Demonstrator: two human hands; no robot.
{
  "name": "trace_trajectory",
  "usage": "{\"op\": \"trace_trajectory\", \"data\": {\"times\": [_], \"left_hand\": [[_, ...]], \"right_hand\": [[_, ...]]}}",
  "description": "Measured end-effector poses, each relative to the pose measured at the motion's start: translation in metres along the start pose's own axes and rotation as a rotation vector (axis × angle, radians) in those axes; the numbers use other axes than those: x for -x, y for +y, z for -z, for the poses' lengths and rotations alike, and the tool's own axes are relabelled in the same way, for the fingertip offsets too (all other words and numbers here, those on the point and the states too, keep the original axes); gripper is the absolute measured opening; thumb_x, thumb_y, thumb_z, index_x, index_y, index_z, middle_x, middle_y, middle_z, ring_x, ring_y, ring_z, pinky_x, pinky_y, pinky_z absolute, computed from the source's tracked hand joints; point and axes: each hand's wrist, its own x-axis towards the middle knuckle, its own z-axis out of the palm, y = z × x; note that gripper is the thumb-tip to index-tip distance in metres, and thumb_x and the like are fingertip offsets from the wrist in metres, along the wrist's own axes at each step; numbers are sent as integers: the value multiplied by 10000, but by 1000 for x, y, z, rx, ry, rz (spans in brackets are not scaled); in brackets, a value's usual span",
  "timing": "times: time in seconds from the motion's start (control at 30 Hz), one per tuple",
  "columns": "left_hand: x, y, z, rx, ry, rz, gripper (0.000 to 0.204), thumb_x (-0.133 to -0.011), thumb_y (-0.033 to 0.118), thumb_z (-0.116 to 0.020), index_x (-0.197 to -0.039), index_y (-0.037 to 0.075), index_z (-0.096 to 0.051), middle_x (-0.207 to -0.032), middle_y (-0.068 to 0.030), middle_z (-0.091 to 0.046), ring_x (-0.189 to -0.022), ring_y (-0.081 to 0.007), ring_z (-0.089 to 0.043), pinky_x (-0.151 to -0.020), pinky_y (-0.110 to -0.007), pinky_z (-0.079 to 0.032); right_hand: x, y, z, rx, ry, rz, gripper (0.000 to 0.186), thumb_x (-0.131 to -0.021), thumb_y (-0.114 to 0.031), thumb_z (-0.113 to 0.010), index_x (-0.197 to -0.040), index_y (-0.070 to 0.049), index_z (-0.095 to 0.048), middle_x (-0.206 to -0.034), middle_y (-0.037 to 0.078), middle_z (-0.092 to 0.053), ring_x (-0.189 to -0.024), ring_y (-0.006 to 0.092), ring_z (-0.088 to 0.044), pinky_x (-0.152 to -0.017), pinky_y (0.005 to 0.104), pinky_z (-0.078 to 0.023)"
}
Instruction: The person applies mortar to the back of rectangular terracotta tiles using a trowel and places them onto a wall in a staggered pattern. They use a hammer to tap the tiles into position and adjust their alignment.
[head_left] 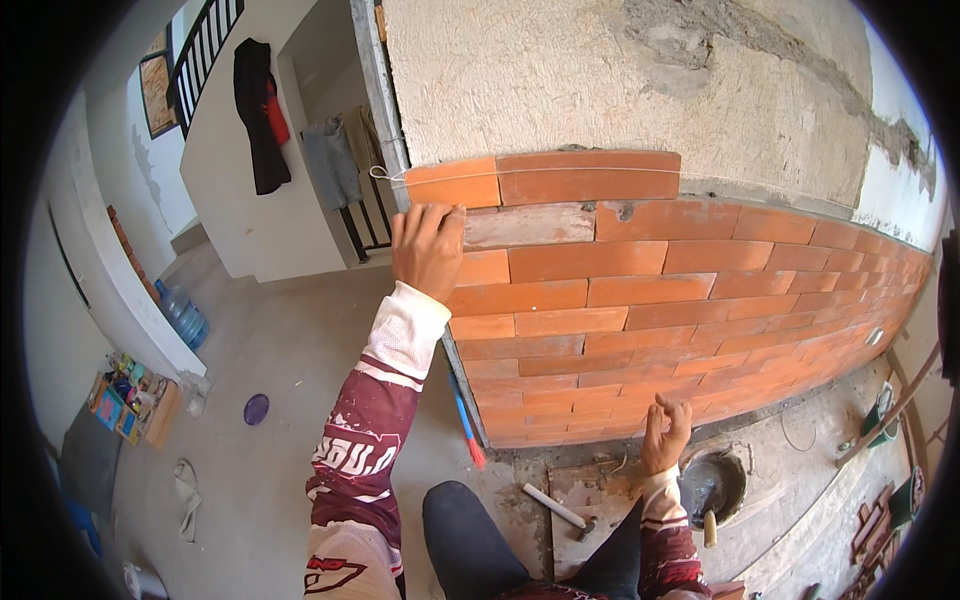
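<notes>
A wall (pixel 600 90) with rough plaster above is faced with rows of orange brick tiles (pixel 590 262). At its left edge, my left hand (pixel 430 248) is closed, with bent fingers pressed at the end of a pale, mortar-smeared brick tile (pixel 535 225). That hand hides the tile's left end. A thin white string (pixel 590 169) runs across the top row, looped at the left corner. Lower down, my right hand (pixel 668 435) is raised in front of the wall's base, fingers partly curled and apart, with nothing visible in it. Beside it sits a black basin (pixel 741 487) of grey mortar.
A wooden-handled tool (pixel 710 530) leans at the basin. A hammer (pixel 557 507) lies on a board between my knees. A blue broom (pixel 464 412) stands by the wall's left edge. Loose brick tiles (pixel 875 535) and a green bucket (pixel 880 418) are at right; a water bottle (pixel 182 315) stands far left.
</notes>
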Motion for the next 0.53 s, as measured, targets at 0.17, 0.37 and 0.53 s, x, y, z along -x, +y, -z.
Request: {"op": "trace_trajectory", "data": {"times": [0.17, 0.37, 0.53], "left_hand": [[-1, -5, 1, 1, -26, -13, 64, -809, 59, -719, -830, 69, -660, -835, -35, -615, -819, -235, -580, -730, -369, -420], [-5, 0, 6, -11, -85, 12, 68, -800, 35, -692, -836, 60, -640, -821, -50, -602, -810, -255, -575, -733, -378, -417], [13, -2, 3, 68, -26, 28, 93, -819, 122, -708, -858, 78, -636, -865, -60, -626, -842, -255, -590, -748, -387, -417]], "right_hand": [[39, 33, 12, 45, -37, -144, 130, -843, -26, -656, -970, -10, -674, -869, 147, -610, -860, 316, -561, -797, 386, -447], [67, 54, 25, 159, -63, -133, 82, -846, -65, -657, -919, -26, -656, -861, 144, -614, -850, 328, -558, -786, 407, -453], [95, 74, 30, 204, -161, -165, 91, -856, -119, -678, -916, -53, -660, -883, 136, -618, -862, 324, -560, -801, 431, -451]]}}
